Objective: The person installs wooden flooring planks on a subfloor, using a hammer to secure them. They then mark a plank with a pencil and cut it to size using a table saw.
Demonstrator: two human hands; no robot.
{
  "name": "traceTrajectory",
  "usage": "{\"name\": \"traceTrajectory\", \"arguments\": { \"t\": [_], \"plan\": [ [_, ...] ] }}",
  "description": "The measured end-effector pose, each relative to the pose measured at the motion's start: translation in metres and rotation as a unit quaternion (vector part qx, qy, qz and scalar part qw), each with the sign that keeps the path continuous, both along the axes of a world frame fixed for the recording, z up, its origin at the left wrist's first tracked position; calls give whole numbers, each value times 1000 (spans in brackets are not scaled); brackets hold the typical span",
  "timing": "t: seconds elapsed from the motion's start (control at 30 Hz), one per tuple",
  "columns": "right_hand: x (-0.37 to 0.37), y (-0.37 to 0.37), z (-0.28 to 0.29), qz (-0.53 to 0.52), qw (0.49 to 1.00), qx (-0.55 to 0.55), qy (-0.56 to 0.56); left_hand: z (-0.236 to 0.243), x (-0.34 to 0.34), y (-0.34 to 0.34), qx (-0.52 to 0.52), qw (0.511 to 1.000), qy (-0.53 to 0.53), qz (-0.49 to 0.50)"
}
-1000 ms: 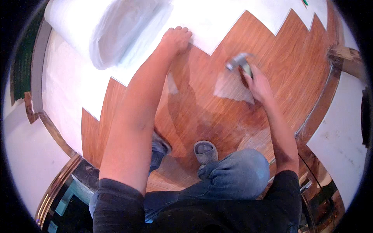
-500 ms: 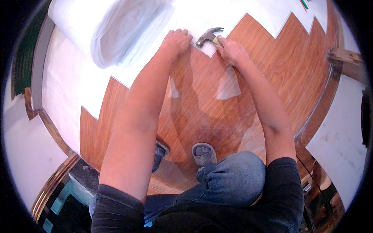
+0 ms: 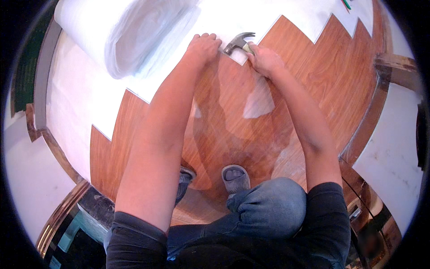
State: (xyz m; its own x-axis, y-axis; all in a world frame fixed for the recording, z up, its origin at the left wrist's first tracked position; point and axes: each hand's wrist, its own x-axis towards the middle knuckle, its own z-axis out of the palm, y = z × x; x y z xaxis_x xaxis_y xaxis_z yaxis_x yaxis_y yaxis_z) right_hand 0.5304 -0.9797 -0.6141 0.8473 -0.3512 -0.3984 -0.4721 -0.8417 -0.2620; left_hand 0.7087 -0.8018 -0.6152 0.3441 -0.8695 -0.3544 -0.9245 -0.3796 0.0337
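Observation:
My right hand (image 3: 265, 60) grips a claw hammer (image 3: 238, 41) with a dark metal head by its handle, close under the head. The hammer's striking face is low beside the corner of a wood-look floor plank (image 3: 228, 76). To the left, my left hand (image 3: 205, 48) presses down with its fingers bent over the plank's far edge. Its fingertips are partly hidden. Beyond the hands, the laid planks end in a zigzag edge against white underlay (image 3: 251, 18).
A big roll of white foam sheet (image 3: 112, 40) lies at the far left. Dark wooden trim (image 3: 365, 121) runs along the right side, with a wooden post (image 3: 396, 62) jutting in. My slippered foot (image 3: 235, 178) and bent knee (image 3: 282, 206) are on the near planks.
The hammer head has shifted very slightly toward my left hand, and the view has moved a little. My left hand holds its place on the plank.

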Motion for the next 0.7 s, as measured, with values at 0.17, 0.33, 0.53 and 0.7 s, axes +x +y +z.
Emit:
{"name": "traceTrajectory", "arguments": {
  "t": [0.17,0.33,0.53,0.7],
  "plan": [
    [3,0,2,-35,999,5,-41,-4,4,8,-26,1000,-4,4],
    [2,1,6,-1,1000,2,-20,-13,-2,7,-45,999,-8,19],
    [2,-3,-1,14,999,2,-46,-12,3,7,-45,999,0,13],
    [-4,-8,-17,24,995,-18,-94,-14,-1,7,-70,997,-15,-4]
  ]
}}
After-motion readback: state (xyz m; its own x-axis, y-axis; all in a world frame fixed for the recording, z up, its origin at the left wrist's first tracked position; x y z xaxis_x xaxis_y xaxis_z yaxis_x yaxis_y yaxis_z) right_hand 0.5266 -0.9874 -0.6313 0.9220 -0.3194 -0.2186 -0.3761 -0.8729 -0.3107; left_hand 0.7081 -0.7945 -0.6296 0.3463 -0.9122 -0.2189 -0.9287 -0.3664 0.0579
